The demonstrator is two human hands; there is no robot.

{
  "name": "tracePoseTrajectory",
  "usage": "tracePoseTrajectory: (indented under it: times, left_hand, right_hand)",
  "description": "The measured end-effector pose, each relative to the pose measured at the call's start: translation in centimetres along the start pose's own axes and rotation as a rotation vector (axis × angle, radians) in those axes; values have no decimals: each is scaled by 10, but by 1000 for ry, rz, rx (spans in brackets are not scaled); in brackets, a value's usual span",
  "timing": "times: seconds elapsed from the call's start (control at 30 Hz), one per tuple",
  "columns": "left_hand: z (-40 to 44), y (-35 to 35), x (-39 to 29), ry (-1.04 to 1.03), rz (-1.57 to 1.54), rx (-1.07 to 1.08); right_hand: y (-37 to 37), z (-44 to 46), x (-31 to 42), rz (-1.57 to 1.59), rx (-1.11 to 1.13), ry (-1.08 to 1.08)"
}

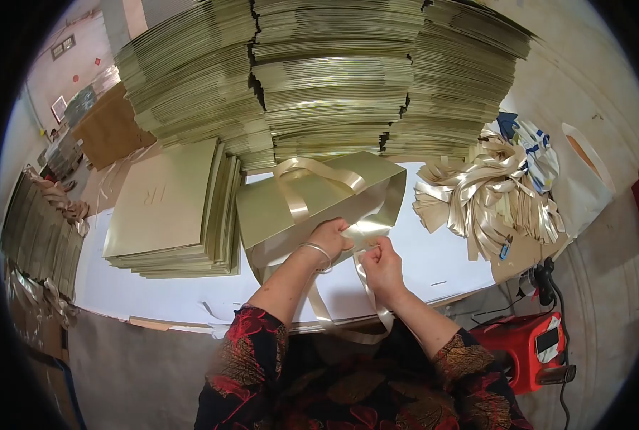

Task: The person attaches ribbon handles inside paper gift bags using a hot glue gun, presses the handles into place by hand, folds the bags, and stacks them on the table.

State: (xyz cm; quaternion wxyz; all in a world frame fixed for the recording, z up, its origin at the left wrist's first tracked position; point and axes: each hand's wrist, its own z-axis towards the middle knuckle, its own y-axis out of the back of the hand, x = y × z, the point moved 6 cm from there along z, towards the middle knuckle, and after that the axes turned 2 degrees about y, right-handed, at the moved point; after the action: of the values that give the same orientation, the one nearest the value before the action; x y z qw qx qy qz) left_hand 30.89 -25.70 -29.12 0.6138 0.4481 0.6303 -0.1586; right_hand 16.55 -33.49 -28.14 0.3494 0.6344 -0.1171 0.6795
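A gold paper gift bag [319,204] lies tilted on the white table top, its mouth facing me. One ribbon handle [296,193] loops over its far panel. At the near edge of the mouth, a second cream ribbon [322,308] hangs in a loop toward my body. My left hand [330,240], with a bracelet at the wrist, reaches to the bag's opening, its fingers closed around the ribbon. Just right of it, my right hand [382,269] is closed in a pinch on the same ribbon. The fingertips partly hide where the ribbon meets the bag.
Finished-looking gold bags [162,201] are stacked flat at the left. Tall piles of folded gold bags [334,79] wall off the back. A heap of cream ribbons [498,190] lies at the right on cardboard. A red plastic stool-like object [524,351] stands below the table's right edge.
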Motion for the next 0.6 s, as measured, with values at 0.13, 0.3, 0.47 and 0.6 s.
tracePoseTrajectory:
  times: [0.13,0.3,0.47,0.6]
  left_hand:
    - [-1,-1,-1,34,-55,28]
    - [-4,-2,0,83,-83,38]
    - [-11,-1,-7,100,-91,29]
    - [-11,0,-13,29,23,-4]
  right_hand:
    - [2,3,4,-103,-60,-70]
    - [-2,5,6,-142,-65,-112]
    - [-10,8,0,-80,-87,-84]
    - [-13,6,-4,-14,-83,-83]
